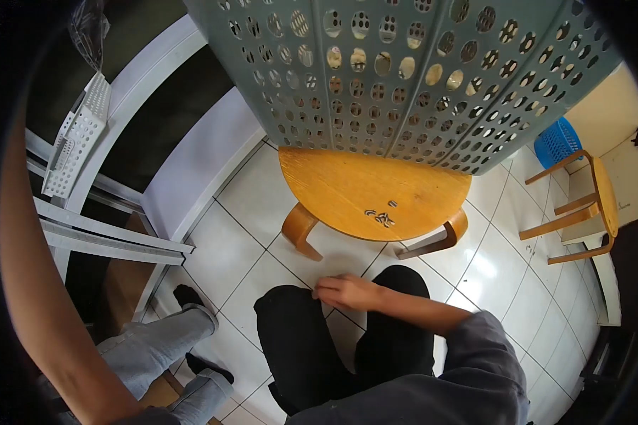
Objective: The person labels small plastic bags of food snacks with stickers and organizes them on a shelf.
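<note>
My right hand [344, 292] is over my left knee, with its fingers curled and pressed together. Whatever may be between the fingertips is too small to make out. My left forearm rises along the left edge of the view, and its hand is out of the picture. In front of my knees stands a round wooden stool [333, 191]. Several small, curved, metallic-looking pieces [380, 216] lie near its front edge. A large grey-green perforated plastic basket [397, 99] covers the back part of the stool; light things show through its holes.
Another wooden stool [599, 202] stands at the right, near a blue basket [558, 142]. A white perforated holder [78, 134] hangs on the left frame. At lower left are another person's jeans-clad legs [145, 347]. White tiles [241, 248] cover the floor.
</note>
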Tool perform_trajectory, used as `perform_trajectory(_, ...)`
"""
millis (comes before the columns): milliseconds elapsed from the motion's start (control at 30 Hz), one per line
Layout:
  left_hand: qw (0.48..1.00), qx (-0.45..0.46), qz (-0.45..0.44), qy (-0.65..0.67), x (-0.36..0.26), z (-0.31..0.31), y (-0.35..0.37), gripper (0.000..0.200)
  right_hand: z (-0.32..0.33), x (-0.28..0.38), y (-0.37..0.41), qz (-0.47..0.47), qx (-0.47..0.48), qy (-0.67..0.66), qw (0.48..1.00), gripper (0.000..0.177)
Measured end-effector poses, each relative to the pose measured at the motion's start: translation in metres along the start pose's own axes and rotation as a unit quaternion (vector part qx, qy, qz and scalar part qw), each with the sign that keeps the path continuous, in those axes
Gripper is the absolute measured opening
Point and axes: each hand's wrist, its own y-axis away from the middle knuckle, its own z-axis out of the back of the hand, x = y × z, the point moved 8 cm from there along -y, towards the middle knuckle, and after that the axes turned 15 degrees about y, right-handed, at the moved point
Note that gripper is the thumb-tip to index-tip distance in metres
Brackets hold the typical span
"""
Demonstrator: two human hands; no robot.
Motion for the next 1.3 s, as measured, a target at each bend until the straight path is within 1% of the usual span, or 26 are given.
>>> perform_trajectory(33,1.000,0.000,0.004,0.003,-0.002,0.002,-0.001,0.037,0.049,0.017,0.006,0.021,-0.077,0.050,0.996,0.011)
perform_trajectory(67,1.000,0.002,0.009,0.007,-0.004,0.002,-0.002,0.037,0.088,0.015,0.019,-0.002,-0.170,0.088,0.982,0.010)
perform_trajectory(100,1.000,0.002,0.013,0.012,-0.005,0.003,-0.003,0.037,0.126,0.010,0.032,-0.024,-0.260,0.128,0.957,0.010)
perform_trajectory(133,1.000,0.001,0.018,0.017,-0.006,0.005,-0.002,0.036,0.166,0.000,0.041,-0.110,-0.345,0.152,0.920,0.015)
perform_trajectory(167,0.999,0.000,0.021,0.024,-0.008,0.006,-0.002,0.036,0.193,-0.013,0.041,-0.194,-0.335,0.171,0.906,0.015)
perform_trajectory(200,0.999,-0.003,0.022,0.031,-0.011,0.008,-0.003,0.036,0.204,-0.028,0.043,-0.281,-0.332,0.101,0.895,0.011)
perform_trajectory(267,0.999,-0.010,0.026,0.043,-0.014,0.011,-0.002,0.036,0.204,-0.044,0.039,-0.303,-0.313,0.047,0.899,0.008)
perform_trajectory(300,0.998,-0.010,0.030,0.046,-0.014,0.011,-0.003,0.036,0.204,-0.047,0.036,-0.305,-0.311,0.048,0.899,0.008)
perform_trajectory(367,0.998,-0.006,0.038,0.049,-0.012,0.007,-0.003,0.035,0.196,-0.044,0.022,-0.255,-0.249,0.066,0.932,0.009)
perform_trajectory(400,0.998,-0.003,0.042,0.049,-0.010,0.005,-0.003,0.035,0.196,-0.047,0.023,-0.258,-0.249,0.064,0.931,0.009)
perform_trajectory(500,0.997,0.004,0.054,0.050,-0.005,0.000,-0.004,0.035,0.198,-0.049,0.017,-0.242,-0.199,0.063,0.948,0.015)
perform_trajectory(633,0.996,0.004,0.069,0.054,0.002,0.003,-0.005,0.034,0.203,-0.054,0.011,-0.243,-0.179,0.049,0.952,0.015)
perform_trajectory(700,0.995,0.004,0.078,0.057,0.006,0.005,-0.005,0.034,0.200,-0.048,0.006,-0.199,-0.150,0.104,0.963,0.017)
perform_trajectory(833,0.994,0.003,0.090,0.065,0.007,0.007,-0.006,0.034,0.195,-0.032,-0.004,-0.193,-0.138,0.108,0.966,0.019)
perform_trajectory(900,0.993,0.002,0.095,0.067,0.007,0.010,-0.007,0.033,0.187,-0.026,-0.013,-0.170,-0.069,0.177,0.967,0.018)
perform_trajectory(1033,0.992,0.000,0.105,0.069,0.008,0.015,-0.007,0.033,0.186,-0.025,-0.016,-0.138,-0.104,0.216,0.961,0.015)
perform_trajectory(1100,0.991,-0.001,0.111,0.069,0.009,0.017,-0.008,0.033,0.185,-0.029,-0.009,-0.142,-0.096,0.176,0.969,0.014)
perform_trajectory(1133,0.991,-0.001,0.113,0.070,0.009,0.018,-0.008,0.033,0.186,-0.030,-0.007,-0.142,-0.096,0.176,0.969,0.014)
perform_trajectory(1200,0.990,-0.001,0.118,0.073,0.010,0.018,-0.010,0.032,0.200,-0.032,0.001,-0.146,-0.158,0.134,0.967,0.013)
perform_trajectory(1233,0.990,-0.002,0.121,0.076,0.011,0.018,-0.010,0.032,0.202,-0.030,0.003,-0.146,-0.157,0.135,0.967,0.013)
perform_trajectory(1300,0.989,-0.004,0.125,0.079,0.010,0.020,-0.012,0.032,0.224,-0.020,0.010,-0.152,-0.218,0.187,0.946,0.014)
